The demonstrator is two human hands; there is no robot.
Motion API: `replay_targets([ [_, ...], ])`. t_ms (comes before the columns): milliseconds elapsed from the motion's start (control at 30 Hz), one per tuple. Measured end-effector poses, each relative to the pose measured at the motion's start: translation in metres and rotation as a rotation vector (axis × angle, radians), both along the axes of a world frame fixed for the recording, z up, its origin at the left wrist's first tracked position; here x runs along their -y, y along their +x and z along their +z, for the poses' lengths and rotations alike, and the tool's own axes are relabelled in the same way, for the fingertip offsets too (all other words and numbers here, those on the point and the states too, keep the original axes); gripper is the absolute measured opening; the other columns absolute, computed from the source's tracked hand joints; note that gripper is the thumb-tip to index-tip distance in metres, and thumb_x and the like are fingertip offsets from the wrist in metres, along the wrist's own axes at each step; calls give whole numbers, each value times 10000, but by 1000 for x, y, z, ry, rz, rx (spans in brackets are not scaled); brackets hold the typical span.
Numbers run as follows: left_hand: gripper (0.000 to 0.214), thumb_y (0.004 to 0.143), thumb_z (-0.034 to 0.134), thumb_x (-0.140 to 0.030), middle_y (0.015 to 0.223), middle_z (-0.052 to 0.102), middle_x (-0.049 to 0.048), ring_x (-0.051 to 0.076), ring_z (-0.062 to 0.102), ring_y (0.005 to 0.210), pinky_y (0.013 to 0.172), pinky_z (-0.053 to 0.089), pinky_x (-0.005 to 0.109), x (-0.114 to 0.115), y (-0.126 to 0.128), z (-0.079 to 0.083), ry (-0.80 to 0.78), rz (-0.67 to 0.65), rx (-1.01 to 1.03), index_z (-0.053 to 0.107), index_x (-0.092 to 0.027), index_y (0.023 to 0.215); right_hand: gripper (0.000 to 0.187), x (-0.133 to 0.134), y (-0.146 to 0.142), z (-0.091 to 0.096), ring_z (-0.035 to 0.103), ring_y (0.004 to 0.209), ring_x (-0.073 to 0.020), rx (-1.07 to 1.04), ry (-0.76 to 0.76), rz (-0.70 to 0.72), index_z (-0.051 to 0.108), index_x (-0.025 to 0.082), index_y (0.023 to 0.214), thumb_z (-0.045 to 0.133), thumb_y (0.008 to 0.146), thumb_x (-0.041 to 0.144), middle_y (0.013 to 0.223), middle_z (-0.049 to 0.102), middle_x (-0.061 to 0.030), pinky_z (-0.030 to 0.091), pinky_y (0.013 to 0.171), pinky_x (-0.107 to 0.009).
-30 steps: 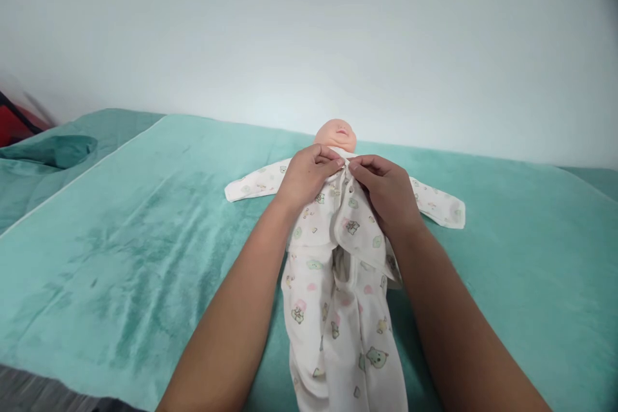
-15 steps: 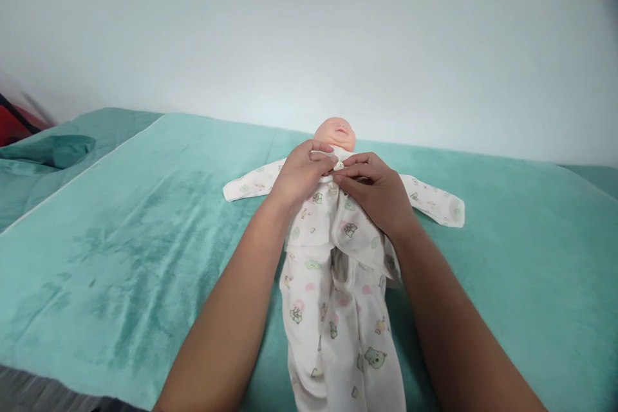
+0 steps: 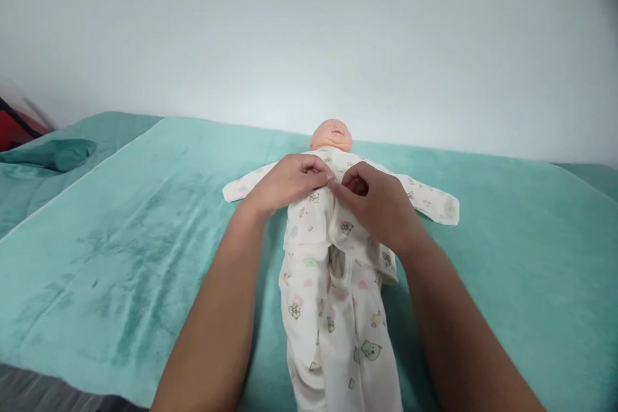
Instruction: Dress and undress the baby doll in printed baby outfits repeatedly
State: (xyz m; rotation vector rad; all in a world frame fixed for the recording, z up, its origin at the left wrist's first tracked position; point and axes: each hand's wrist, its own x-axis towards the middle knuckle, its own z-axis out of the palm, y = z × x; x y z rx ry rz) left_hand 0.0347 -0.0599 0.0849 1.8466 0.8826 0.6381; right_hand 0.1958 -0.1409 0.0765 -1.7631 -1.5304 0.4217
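A baby doll [image 3: 333, 135] lies on its back, head away from me, dressed in a white printed baby jacket [image 3: 309, 225] and matching trousers [image 3: 304, 328]. Both sleeves stretch out to the sides. At the front opening on the chest, my left hand [image 3: 294, 183] pinches the jacket's edge between thumb and fingers. My right hand [image 3: 374, 199] meets it there, thumb and forefinger pinched on the other edge, fingertips of the two hands almost touching. Any fastener between them is hidden. Below the hands, the jacket's front edges part over the trousers.
The doll lies on a green plush cover [image 3: 145, 238] spread over a bed or table against a white wall [image 3: 309, 38]. Crumpled green cloth [image 3: 53, 154] and a red object [image 3: 14, 129] are at the far left. Dark floor [image 3: 43, 389] shows at the lower left.
Both hands have moved slightly down the chest from the collar, uncovering the neckline. The collar's edges now lie together there. The view has tilted up a little.
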Motion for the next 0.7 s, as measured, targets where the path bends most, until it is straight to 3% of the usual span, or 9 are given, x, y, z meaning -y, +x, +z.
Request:
replay_targets([
  [133, 171, 807, 641, -341, 891, 697, 7, 154, 598, 823, 681, 432, 270, 0, -10, 6, 88, -161, -122, 735, -213, 870, 230, 15, -10, 12, 464, 587, -145, 263, -137, 59, 491, 227, 699, 611, 814, 386, 712, 584, -1, 308, 542, -294],
  [333, 131, 808, 639, -299, 855, 703, 15, 144, 602, 762, 645, 436, 265, 0, -11, 3, 96, -187, -75, 725, -200, 803, 225, 18, -14, 4, 398, 504, -143, 377, -121, 28, 457, 232, 625, 609, 778, 294, 639, 556, -31, 254, 517, -320],
  [467, 128, 804, 669, -287, 860, 711, 38, 149, 620, 781, 677, 473, 268, 3, -11, 3, -2, -194, 27, 740, -186, 836, 228, 14, -3, 3, 399, 490, -139, 245, -118, 56, 473, 227, 576, 557, 787, 249, 555, 550, -2, 255, 504, -317],
  [700, 130, 812, 689, -270, 838, 706, 41, 130, 620, 763, 714, 500, 262, 1, -8, 0, -120, -217, 114, 748, -167, 864, 80, 6, 12, -5, 534, 560, -133, -368, -94, 91, 652, 213, 781, 620, 767, 285, 624, 600, 20, 386, 528, -275],
])
